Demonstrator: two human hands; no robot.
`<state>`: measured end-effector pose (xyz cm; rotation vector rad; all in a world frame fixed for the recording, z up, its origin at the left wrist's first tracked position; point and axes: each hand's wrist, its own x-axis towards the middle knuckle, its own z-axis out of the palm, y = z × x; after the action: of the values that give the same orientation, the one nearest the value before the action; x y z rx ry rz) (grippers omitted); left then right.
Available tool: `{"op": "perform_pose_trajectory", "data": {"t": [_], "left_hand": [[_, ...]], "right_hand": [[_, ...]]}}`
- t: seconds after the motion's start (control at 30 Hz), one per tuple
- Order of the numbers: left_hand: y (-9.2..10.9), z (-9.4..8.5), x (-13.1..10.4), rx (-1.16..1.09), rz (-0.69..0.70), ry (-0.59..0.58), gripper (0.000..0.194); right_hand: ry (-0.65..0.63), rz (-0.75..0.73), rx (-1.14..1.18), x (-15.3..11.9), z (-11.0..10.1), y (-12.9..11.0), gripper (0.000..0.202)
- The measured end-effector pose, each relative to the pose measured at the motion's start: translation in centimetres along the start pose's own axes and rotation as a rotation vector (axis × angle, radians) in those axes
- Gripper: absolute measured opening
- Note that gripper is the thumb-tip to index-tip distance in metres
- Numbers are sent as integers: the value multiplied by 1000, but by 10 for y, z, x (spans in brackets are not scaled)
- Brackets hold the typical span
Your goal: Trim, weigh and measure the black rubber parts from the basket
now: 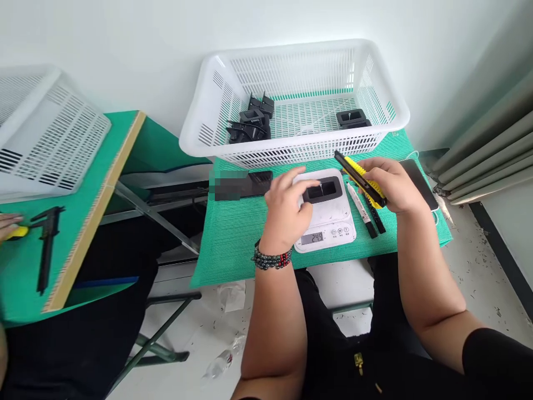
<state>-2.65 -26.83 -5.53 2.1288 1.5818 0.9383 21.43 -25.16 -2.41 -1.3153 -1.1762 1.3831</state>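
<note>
In my right hand (389, 183) is a yellow and black box cutter (361, 176), held above the right edge of a white digital scale (333, 214). A black rectangular frame-like part (331, 190) with a hollow middle lies on the scale's plate. Over the part's left end reaches my left hand (289, 211), fingers spread, its index fingertip at the part; whether it touches cannot be told. The scale's display (312, 238) seems to read 24.9. Just right of the scale lie a white marker (358, 205) and a black pen-like tool (378, 219).
Behind the scale stands a white plastic basket (300, 143) with black parts (252, 125) in two groups. A dark phone (418, 180) rests at the right. At the left, another person's hand (9, 225) is near a black caliper (49, 244) on a second table (95, 183).
</note>
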Motion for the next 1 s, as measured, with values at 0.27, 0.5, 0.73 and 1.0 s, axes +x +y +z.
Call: {"op": "perform_pose_trajectory", "data": {"t": [0.27, 0.5, 0.73, 1.0], "left_hand": [[5, -1, -2, 129, 20, -229, 58], [-11, 11, 2, 19, 14, -117, 23], [-13, 13, 3, -211, 23, 283, 13], [-6, 14, 4, -380, -15, 428, 26]], "right_hand": [[-90, 61, 279, 1, -2, 1, 34], [-240, -21, 314, 2, 2, 11, 37], [-321, -92, 309, 1, 11, 17, 37], [-297, -50, 404, -1, 26, 17, 31]]}}
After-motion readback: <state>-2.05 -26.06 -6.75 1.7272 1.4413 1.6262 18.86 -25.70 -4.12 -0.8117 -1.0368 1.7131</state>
